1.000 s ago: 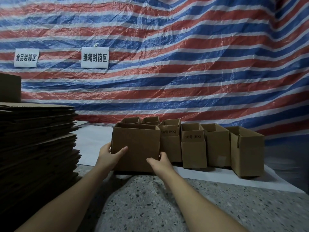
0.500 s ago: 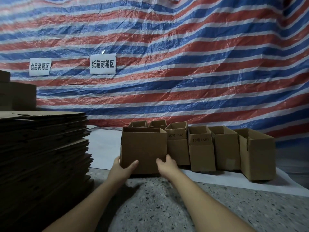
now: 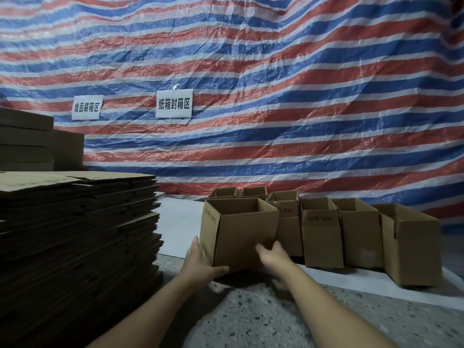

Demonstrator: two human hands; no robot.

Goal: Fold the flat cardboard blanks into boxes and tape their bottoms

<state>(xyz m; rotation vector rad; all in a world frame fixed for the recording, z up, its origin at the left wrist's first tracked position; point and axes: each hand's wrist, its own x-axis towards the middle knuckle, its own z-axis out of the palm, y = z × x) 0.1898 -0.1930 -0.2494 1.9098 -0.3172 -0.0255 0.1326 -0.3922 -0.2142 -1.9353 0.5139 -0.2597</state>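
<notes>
Setting a finished box (image 3: 241,232) down at the left end of the row of assembled boxes (image 3: 359,234), open top up, turned slightly so one corner faces the camera. Left hand (image 3: 200,262) cups the lower left corner, thumb under the near bottom edge, fingers flat against the side. Right hand (image 3: 272,254) presses the lower right of the front face, fingers curled round that edge. So both are grasping the box, neither released. Can't tell whether the base is fully down on the white sheet (image 3: 180,222) or just off it.

Stack of flat blanks (image 3: 75,222) sits well apart to the left, lots still to fold.

Risks, as I read it:
- Box is skewed against its neighbour; pushing it in could shove the row out of line.
- Thumb under the edge could get pinched, or tip the box on letting go.
- Bottom tape not visible, so seam quality unknown.
</notes>
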